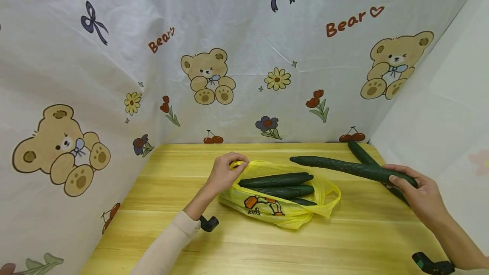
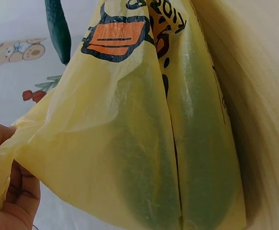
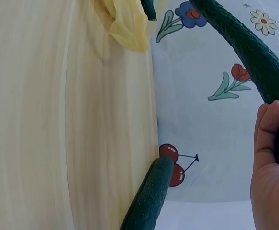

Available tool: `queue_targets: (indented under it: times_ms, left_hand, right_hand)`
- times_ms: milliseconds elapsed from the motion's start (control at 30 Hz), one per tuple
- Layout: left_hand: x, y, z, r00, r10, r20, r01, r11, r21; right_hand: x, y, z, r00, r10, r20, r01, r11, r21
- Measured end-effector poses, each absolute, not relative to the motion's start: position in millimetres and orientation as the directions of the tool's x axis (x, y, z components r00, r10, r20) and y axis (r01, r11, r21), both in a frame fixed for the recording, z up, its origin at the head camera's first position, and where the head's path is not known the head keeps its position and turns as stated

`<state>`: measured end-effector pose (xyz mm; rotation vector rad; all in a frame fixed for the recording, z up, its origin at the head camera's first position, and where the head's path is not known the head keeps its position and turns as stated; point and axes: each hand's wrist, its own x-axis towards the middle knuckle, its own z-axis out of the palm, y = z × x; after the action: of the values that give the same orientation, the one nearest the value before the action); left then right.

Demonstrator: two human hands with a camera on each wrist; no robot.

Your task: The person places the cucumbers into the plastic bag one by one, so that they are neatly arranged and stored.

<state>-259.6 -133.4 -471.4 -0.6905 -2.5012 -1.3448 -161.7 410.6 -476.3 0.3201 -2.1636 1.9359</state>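
A yellow plastic bag (image 1: 267, 215) lies on the wooden table with several cucumbers (image 1: 280, 180) inside, their dark green sides showing at its opening. My left hand (image 1: 225, 172) pinches the bag's upper left edge and lifts it; in the left wrist view the gathered plastic (image 2: 3, 167) sits between thumb and fingers. My right hand (image 1: 424, 194) grips one long cucumber (image 1: 344, 166) by its right end, its far tip pointing left toward the bag's opening. Beneath it another cucumber (image 1: 361, 152) lies on the table at the right, partly hidden by the held one.
A white cloth (image 1: 244, 118) printed with bears and flowers stands behind the table and along its left side. At the right is a plain white wall (image 1: 428, 109). The bag's loose handle (image 1: 334, 194) spreads over the wooden tabletop (image 1: 229, 249).
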Motion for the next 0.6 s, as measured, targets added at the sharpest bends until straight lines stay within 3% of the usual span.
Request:
queue_targets:
  times_ms: [167,333,600]
  left_hand:
    - [-260,-134,-471,-0.862,0.300,0.408,0.505,0.446,0.739]
    - [-260,-132,-471,-0.860,0.300,0.412,0.508,0.440,0.740]
    - [-259,-132,-468,-0.867,0.296,0.401,0.496,0.448,0.743]
  right_hand:
    - [-161,404,-475,-0.954,-0.026,0.299,-0.299,0.127,-0.946]
    - [-160,394,-472,-0.947,-0.075,0.314,-0.318,0.048,-0.947]
    - [-165,373,-471,-0.944,-0.142,0.297,-0.322,0.215,-0.922]
